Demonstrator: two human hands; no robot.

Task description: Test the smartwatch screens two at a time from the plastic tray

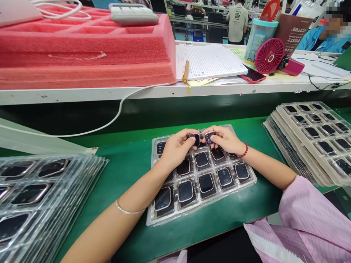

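Observation:
My left hand (179, 145) grips a smartwatch (193, 139) with a dark face, thumb across its screen. In my right hand (225, 139) is another smartwatch (210, 137), its screen lit with small text. Both are held close together above the back part of a clear plastic tray (175, 215). Square smartwatch faces (206, 182) sit in the tray's compartments, most with dark screens. One watch (161, 147) at the back left, beside my left hand, shows lit marks on its screen. My hands and forearm hide some of the back compartments.
Stacked trays of watches stand at the left (55, 204) and right (315, 142) on the green mat (123, 160). A white cable (120, 106) hangs from the shelf, which holds red foam (87, 54), papers (208, 60), a pen (185, 72), a phone (253, 75) and a fan (270, 56). People sit and stand beyond.

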